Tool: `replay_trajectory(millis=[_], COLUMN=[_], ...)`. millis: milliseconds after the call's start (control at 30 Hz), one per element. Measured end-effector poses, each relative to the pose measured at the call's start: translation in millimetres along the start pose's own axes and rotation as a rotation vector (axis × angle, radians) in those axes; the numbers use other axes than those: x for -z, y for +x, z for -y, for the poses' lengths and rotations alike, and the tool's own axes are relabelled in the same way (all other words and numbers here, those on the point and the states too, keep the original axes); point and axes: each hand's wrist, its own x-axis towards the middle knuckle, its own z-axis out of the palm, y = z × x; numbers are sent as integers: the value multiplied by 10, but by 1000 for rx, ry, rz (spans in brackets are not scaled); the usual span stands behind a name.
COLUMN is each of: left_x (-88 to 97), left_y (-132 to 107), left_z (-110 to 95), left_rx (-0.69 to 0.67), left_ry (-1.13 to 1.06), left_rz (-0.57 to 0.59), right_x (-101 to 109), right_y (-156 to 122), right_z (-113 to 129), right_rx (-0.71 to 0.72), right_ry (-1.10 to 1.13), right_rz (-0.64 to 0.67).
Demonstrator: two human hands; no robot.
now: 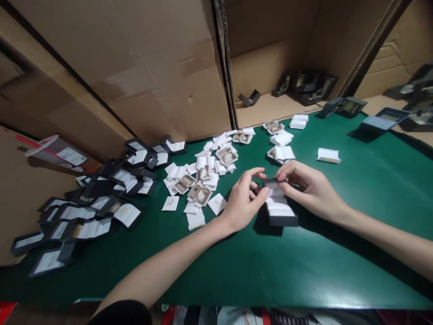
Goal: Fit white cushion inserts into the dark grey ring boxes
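A small dark jewelry box (283,220) stands with its lid up on the green table, a white padded insert (280,206) in its base. My left hand (244,198) is at the left edge of the lid, thumb against it and fingers curved behind. From the other side, my right hand (306,187) grips the lid between thumb and fingers. Left of my left hand lies a pile of white and grey box inserts (199,194). More white inserts (281,154) lie just beyond my hands, and a single white insert (329,155) sits farther right.
Many open dark boxes (91,212) with white linings are heaped at the left, beside a clear plastic tub (66,155). Cardboard walls (162,67) rise behind the green table (270,271). Several dark boxes (313,85) sit in an open carton, and a blue-lidded box (384,119) is at right.
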Motion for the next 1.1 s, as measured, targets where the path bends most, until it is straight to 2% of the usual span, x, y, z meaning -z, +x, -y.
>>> replay_trajectory(millis=[133, 267, 400, 467, 600, 667, 767, 867, 967, 1033, 1100], left_x=[37, 133, 334, 503, 995, 1288, 1719, 2069, 2270, 2298, 2246], left_y=[7, 27, 102, 149, 209, 212, 195, 180, 198, 240, 308], left_z=[-6, -34, -134, -231, -429, -471, -423, -275, -89, 37, 162], left_rx=[135, 154, 141, 96, -2, -18, 107, 194, 233, 252, 268], left_ry=[22, 64, 150, 213, 371, 464, 541, 395, 315, 220, 114], left_rz=[124, 151, 191, 161, -28, -234, -462, -720, -810, -824, -808], right_x=[-4, 15, 47, 75, 166, 218, 277, 294, 273, 252, 235], right_y=[-19, -30, -28, -18, 20, 44, 70, 78, 74, 73, 73], right_z=[63, 92, 93, 89, 95, 107, 125, 124, 109, 98, 85], right_rx=[12, 66, 80, 33, -57, -64, -65, -94, -103, -98, -98], right_ry=[20, -54, -140, -155, -151, -173, -175, -128, -123, -136, -142], right_rz=[85, 134, 107, 54, -42, -93, -163, -170, -139, -107, -84])
